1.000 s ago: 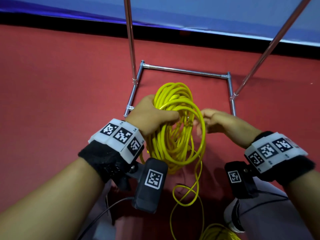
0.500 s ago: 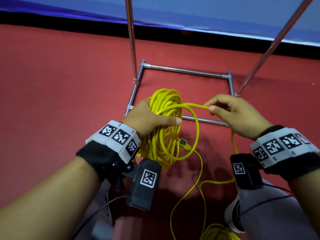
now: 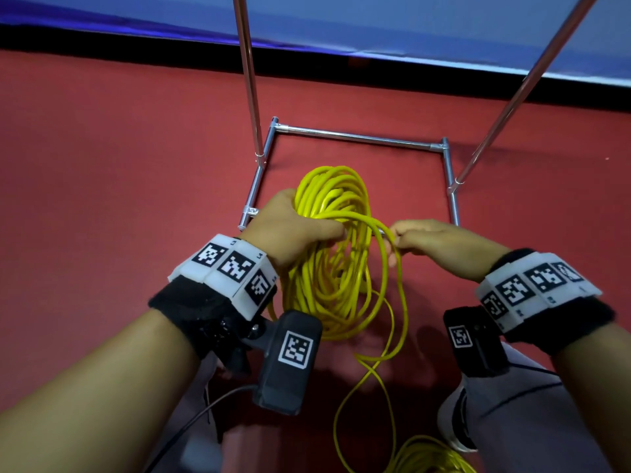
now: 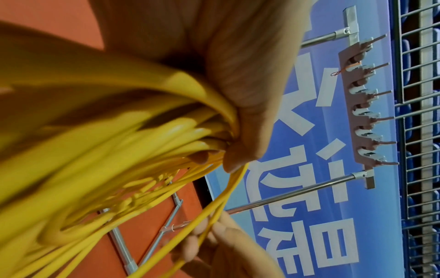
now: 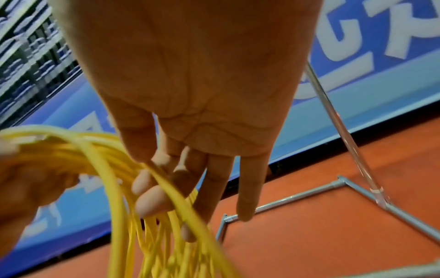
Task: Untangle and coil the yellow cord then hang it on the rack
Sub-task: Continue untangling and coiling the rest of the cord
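Both hands' fingers (image 3: 333,230) around yellow cord (image 3: 329,268)

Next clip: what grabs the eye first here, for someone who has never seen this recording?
The bright yellow cord, a thick coil gripped in the left hand at the centre against the red floor. The right hand pinches one strand beside the coil, and loose cord trails down to a pile at the bottom edge. Behind stands the rack, chrome tubes; its row of hooks shows in the left wrist view.
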Demonstrator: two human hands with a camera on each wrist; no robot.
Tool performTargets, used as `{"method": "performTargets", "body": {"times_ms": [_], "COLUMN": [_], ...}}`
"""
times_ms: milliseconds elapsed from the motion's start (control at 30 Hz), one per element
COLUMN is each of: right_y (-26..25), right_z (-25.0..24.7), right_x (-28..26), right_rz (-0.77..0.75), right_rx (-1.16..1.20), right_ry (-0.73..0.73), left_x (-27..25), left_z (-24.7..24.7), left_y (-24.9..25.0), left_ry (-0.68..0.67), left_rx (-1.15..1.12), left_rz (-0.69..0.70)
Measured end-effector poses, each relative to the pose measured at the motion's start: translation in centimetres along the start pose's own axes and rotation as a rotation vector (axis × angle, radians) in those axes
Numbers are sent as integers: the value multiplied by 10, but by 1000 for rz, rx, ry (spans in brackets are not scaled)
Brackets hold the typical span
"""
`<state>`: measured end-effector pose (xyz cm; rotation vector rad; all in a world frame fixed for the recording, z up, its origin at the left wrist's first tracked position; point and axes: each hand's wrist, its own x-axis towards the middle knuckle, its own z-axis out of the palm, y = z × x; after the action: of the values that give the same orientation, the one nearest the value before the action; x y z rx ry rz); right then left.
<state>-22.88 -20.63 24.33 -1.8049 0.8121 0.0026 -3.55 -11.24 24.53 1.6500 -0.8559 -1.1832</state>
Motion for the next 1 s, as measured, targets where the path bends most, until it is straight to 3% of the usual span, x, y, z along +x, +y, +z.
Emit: {"method": "performTargets", "body": {"times_ms": [133, 267, 433, 700, 900, 1000], "right_y": [7, -5, -32, -24, -31, -29], "right_z": [-11, -18, 4, 0, 11, 15], "right_x": [1, -2, 6, 0, 5, 5], "right_rz": [-13, -170, -338, -260, -395, -332], "right_rx": [63, -201, -292, -35, -312, -201], "right_ry": [165, 359, 327, 235, 307, 277], "left_x": [0, -7, -10, -5, -9, -8], "left_z": [-4, -2, 5, 5, 9, 10], "left_y": [0, 3, 0, 2, 1, 0], "left_ry": [-46, -125, -176, -104, -138, -83], "left_rx": [9, 26, -3, -14, -27, -13], "left_rz": [17, 26, 27, 53, 56, 48]}}
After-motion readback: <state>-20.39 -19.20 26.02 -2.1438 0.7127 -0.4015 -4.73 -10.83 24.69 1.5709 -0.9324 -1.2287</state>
